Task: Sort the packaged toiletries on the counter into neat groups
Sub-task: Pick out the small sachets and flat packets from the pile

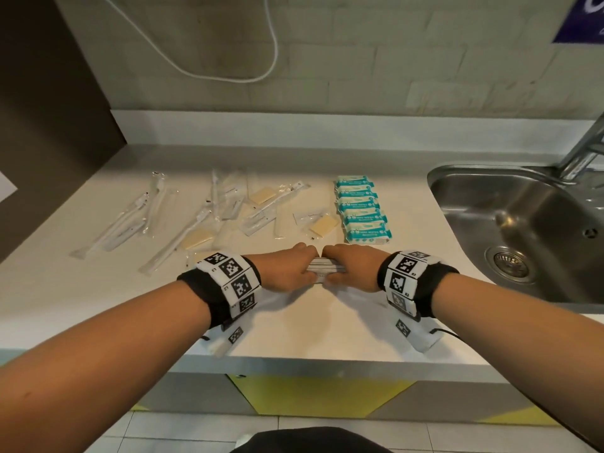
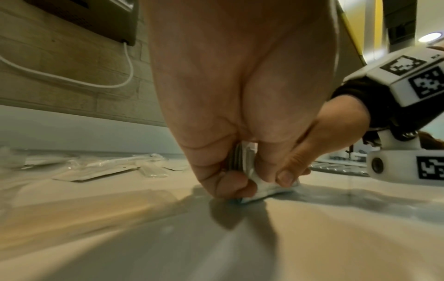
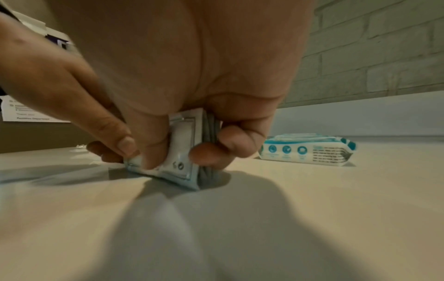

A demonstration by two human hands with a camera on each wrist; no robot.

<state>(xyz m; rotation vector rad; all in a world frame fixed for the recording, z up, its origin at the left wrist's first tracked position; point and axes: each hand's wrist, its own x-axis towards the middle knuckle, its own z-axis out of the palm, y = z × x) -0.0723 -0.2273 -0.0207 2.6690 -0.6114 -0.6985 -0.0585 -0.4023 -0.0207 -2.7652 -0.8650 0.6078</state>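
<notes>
Both hands grip a small stack of white flat sachets [image 1: 324, 269] stood on edge on the counter [image 1: 294, 325]. My left hand [image 1: 287, 268] pinches the stack's left end, thumb in front and fingers behind. My right hand [image 1: 348, 268] pinches the right end the same way. The left wrist view shows the sachets [image 2: 250, 182] between both thumbs. In the right wrist view the sachet stack [image 3: 182, 152] touches the counter with its lower edge. Behind the hands, a row of teal-and-white wipe packs [image 1: 361, 209] lies in a neat line; one wipe pack [image 3: 307, 149] shows there too.
Clear-wrapped toothbrushes [image 1: 130, 217], more wrapped sticks [image 1: 225, 197] and yellow soap bars [image 1: 323, 225] lie scattered at the back left and middle. A steel sink [image 1: 523, 230] with a tap [image 1: 585, 148] is at the right. The counter's front edge runs just under my wrists.
</notes>
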